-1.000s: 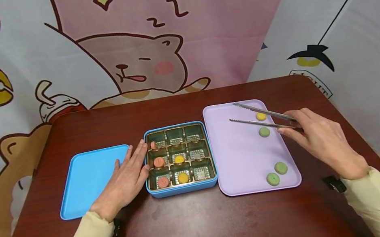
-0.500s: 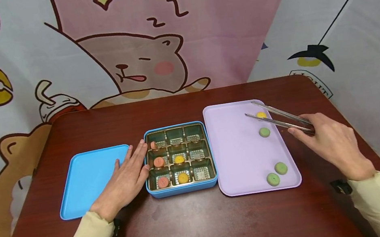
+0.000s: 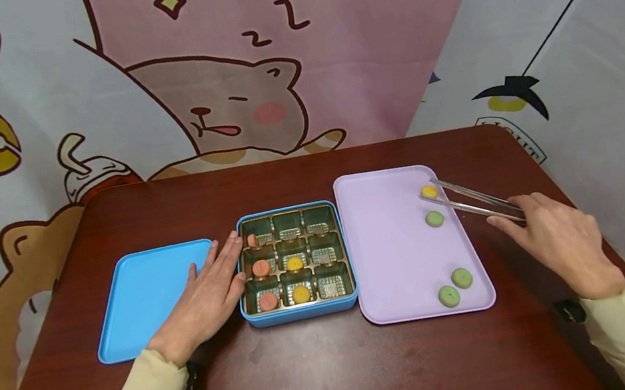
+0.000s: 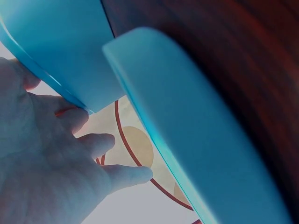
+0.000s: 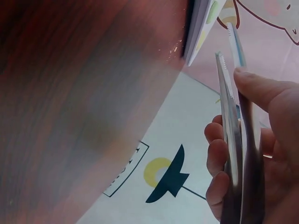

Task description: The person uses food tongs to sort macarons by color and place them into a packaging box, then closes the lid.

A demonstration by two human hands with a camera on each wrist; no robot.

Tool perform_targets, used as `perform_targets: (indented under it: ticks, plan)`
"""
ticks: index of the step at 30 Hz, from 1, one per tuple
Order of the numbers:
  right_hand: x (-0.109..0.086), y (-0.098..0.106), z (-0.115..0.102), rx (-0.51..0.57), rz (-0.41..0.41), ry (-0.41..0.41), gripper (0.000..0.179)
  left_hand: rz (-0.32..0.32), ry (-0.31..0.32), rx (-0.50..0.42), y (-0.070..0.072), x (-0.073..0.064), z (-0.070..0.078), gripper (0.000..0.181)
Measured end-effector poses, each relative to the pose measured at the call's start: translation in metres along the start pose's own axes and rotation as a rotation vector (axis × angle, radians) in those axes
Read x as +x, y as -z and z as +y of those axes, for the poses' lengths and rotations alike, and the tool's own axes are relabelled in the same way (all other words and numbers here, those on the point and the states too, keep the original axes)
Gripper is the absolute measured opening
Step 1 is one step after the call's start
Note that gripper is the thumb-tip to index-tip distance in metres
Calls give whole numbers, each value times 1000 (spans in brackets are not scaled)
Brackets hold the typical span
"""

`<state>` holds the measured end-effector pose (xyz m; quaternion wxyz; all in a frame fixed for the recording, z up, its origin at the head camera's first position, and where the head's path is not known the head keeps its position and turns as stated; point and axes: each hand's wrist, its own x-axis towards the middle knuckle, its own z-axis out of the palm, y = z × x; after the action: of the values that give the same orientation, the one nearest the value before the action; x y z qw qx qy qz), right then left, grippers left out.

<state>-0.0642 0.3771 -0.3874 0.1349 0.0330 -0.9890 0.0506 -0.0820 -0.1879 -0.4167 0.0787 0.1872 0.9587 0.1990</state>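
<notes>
My left hand point(image 3: 204, 302) rests with extended fingers against the left side of a blue box point(image 3: 306, 312) that has a gold divided insert. In the left wrist view the fingertips point(image 4: 135, 173) meet the box's wall. My right hand point(image 3: 562, 245) grips metal tongs point(image 3: 459, 205) between thumb and fingers; their serrated tips show in the right wrist view. The tong arms stand apart, one on each side of a small yellow disc point(image 3: 428, 192) at the back right of the lilac tray point(image 3: 393, 250). A green disc point(image 3: 434, 218) lies just in front of it.
Two green discs point(image 3: 462, 278) lie near the tray's front right corner. Inside the box, pinkish-orange discs point(image 3: 261, 268) fill the left column, and yellow discs point(image 3: 294, 263) sit in two middle compartments. A flat blue lid point(image 3: 152, 300) lies left of the box.
My right hand has moved right and toward me, drawing the tongs back so their tips straddle the yellow disc. The gap between the tips has narrowed. My left hand stays put.
</notes>
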Motion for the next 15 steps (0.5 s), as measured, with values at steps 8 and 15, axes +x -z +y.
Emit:
perform_targets:
  ticks: [8, 15]
  plan:
    - [-1, -2, 4, -11, -19, -9, 58, -2, 0, -5, 0, 0, 0, 64]
    - [0, -5, 5, -28, -6, 5, 56, 1, -2, -2, 0, 0, 0, 64]
